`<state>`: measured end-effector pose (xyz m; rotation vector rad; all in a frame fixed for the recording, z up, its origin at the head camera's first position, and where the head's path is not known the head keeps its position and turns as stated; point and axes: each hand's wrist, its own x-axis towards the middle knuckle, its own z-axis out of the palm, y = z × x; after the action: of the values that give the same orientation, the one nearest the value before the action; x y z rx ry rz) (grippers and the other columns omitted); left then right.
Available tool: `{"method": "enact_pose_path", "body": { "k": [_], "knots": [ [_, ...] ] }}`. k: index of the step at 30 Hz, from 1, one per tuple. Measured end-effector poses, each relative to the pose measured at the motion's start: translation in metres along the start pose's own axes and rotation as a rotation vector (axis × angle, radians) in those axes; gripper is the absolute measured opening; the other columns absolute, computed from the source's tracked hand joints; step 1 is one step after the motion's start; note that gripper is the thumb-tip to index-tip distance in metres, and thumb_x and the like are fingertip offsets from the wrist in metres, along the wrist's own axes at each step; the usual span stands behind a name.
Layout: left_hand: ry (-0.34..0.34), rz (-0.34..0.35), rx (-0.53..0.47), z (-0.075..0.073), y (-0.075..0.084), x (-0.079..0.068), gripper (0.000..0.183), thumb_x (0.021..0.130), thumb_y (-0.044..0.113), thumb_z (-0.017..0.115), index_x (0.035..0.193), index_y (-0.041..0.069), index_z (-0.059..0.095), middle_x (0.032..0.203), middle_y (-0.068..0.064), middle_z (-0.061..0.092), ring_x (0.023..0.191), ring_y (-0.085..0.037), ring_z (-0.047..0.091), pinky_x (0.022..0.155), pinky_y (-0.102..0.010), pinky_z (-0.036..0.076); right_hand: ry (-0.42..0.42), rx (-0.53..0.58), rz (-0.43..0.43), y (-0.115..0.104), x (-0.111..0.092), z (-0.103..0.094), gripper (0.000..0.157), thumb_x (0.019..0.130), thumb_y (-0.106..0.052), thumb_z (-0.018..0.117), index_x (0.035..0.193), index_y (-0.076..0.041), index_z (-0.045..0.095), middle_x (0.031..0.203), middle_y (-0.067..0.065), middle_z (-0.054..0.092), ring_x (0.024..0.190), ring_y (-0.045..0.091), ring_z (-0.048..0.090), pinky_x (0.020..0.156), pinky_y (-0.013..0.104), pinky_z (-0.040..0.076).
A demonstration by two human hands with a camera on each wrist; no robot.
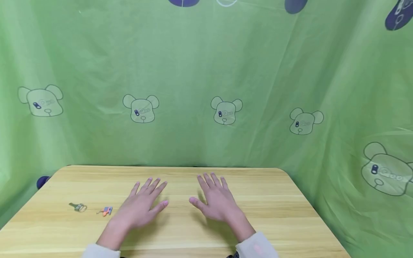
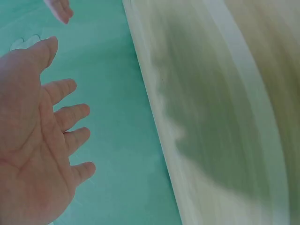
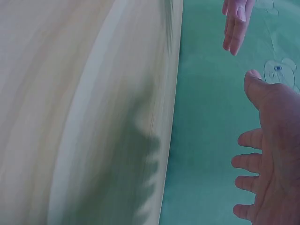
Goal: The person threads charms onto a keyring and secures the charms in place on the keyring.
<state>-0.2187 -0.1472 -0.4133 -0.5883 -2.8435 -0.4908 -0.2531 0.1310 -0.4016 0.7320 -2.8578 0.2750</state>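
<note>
Both hands hover palm down above the wooden table [image 1: 284,229], fingers straight and spread. My left hand [image 1: 138,209] holds nothing; in its wrist view the bare palm [image 2: 28,154] shows. Just left of that hand lies a small colourful keychain charm [image 1: 105,211] in blue and orange-red. Farther left, a key on a metal ring [image 1: 79,207] rests on the wood. My right hand [image 1: 217,200] is also bare, its thumb pointing toward the left hand. Shadows of the hands fall on the tabletop in both wrist views.
A green curtain [image 1: 187,71] printed with bear faces hangs behind the table and along its sides. The tabletop's far edge has rounded corners. Light sleeves [image 1: 258,247] cover the forearms at the bottom of the head view.
</note>
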Motion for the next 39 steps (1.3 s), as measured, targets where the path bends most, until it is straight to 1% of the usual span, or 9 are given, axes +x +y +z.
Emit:
{"method": "enact_pose_path", "body": {
  "k": [3, 5, 10, 15, 20, 26, 30, 33, 39],
  "knots": [
    [-0.014, -0.016, 0.009, -0.006, -0.011, -0.006, 0.070, 0.105, 0.061, 0.040, 0.158, 0.016, 0.039, 0.164, -0.013, 0.033, 0.152, -0.039, 0.024, 0.122, -0.064, 0.010, -0.022, -0.008, -0.030, -0.009, 0.008, 0.003, 0.088, 0.099, -0.073, 0.038, 0.161, -0.011, 0.031, 0.165, 0.016, 0.029, 0.154, 0.039, 0.018, 0.123, 0.061, 0.011],
    [-0.016, -0.025, 0.022, -0.008, -0.021, -0.011, 0.070, 0.105, 0.061, 0.040, 0.158, 0.016, 0.040, 0.163, -0.014, 0.034, 0.152, -0.040, 0.025, 0.122, -0.064, 0.010, -0.041, -0.016, -0.051, -0.016, 0.013, 0.005, 0.087, 0.099, -0.072, 0.040, 0.161, -0.011, 0.031, 0.165, 0.015, 0.029, 0.154, 0.038, 0.018, 0.123, 0.062, 0.012],
    [-0.023, -0.052, 0.054, -0.018, -0.052, -0.027, 0.069, 0.105, 0.057, 0.043, 0.156, 0.011, 0.041, 0.161, -0.018, 0.035, 0.149, -0.045, 0.027, 0.120, -0.067, 0.011, -0.083, -0.051, -0.110, -0.035, 0.026, 0.012, 0.084, 0.100, -0.068, 0.044, 0.161, -0.013, 0.031, 0.166, 0.012, 0.029, 0.154, 0.037, 0.021, 0.123, 0.061, 0.015],
    [-0.027, -0.105, 0.072, -0.031, -0.085, -0.048, 0.067, 0.105, 0.053, 0.048, 0.154, 0.008, 0.044, 0.158, -0.023, 0.037, 0.147, -0.050, 0.029, 0.117, -0.072, 0.012, -0.105, -0.076, -0.181, -0.057, 0.037, 0.019, 0.082, 0.101, -0.068, 0.042, 0.161, -0.014, 0.030, 0.166, 0.011, 0.030, 0.153, 0.036, 0.023, 0.123, 0.060, 0.017],
    [-0.026, -0.137, 0.088, -0.040, -0.116, -0.068, 0.066, 0.104, 0.050, 0.054, 0.151, 0.005, 0.047, 0.154, -0.028, 0.042, 0.142, -0.054, 0.034, 0.111, -0.076, 0.018, -0.138, -0.071, -0.237, -0.077, 0.045, 0.027, 0.081, 0.101, -0.066, 0.045, 0.162, -0.015, 0.030, 0.165, 0.011, 0.031, 0.153, 0.035, 0.026, 0.123, 0.058, 0.020],
    [-0.030, -0.167, 0.127, -0.047, -0.148, -0.089, 0.065, 0.102, 0.048, 0.059, 0.148, 0.003, 0.051, 0.148, -0.031, 0.048, 0.135, -0.056, 0.042, 0.104, -0.080, 0.025, -0.171, -0.121, -0.308, -0.108, 0.054, 0.036, 0.079, 0.101, -0.065, 0.044, 0.162, -0.016, 0.030, 0.165, 0.009, 0.032, 0.152, 0.033, 0.028, 0.123, 0.054, 0.023],
    [-0.059, -0.190, 0.159, -0.050, -0.165, -0.102, 0.068, 0.099, 0.048, 0.064, 0.147, 0.001, 0.051, 0.145, -0.033, 0.049, 0.132, -0.056, 0.045, 0.101, -0.081, 0.027, -0.179, -0.178, -0.364, -0.132, 0.060, 0.040, 0.077, 0.101, -0.066, 0.042, 0.161, -0.018, 0.032, 0.164, 0.005, 0.035, 0.151, 0.028, 0.032, 0.123, 0.049, 0.026],
    [-0.070, -0.197, 0.172, -0.053, -0.175, -0.109, 0.072, 0.095, 0.048, 0.068, 0.146, 0.000, 0.051, 0.143, -0.034, 0.050, 0.129, -0.056, 0.047, 0.100, -0.082, 0.029, -0.179, -0.209, -0.405, -0.149, 0.067, 0.043, 0.076, 0.101, -0.067, 0.041, 0.160, -0.020, 0.033, 0.162, 0.002, 0.037, 0.150, 0.024, 0.034, 0.122, 0.046, 0.029],
    [-0.055, -0.152, 0.156, -0.061, -0.189, -0.113, 0.070, 0.091, 0.041, 0.075, 0.142, -0.002, 0.054, 0.138, -0.031, 0.056, 0.125, -0.054, 0.053, 0.094, -0.079, 0.038, -0.172, -0.253, -0.488, -0.175, 0.082, 0.048, 0.074, 0.100, -0.067, 0.043, 0.158, -0.022, 0.036, 0.158, -0.004, 0.044, 0.145, 0.018, 0.040, 0.120, 0.040, 0.034]
  ]
}}
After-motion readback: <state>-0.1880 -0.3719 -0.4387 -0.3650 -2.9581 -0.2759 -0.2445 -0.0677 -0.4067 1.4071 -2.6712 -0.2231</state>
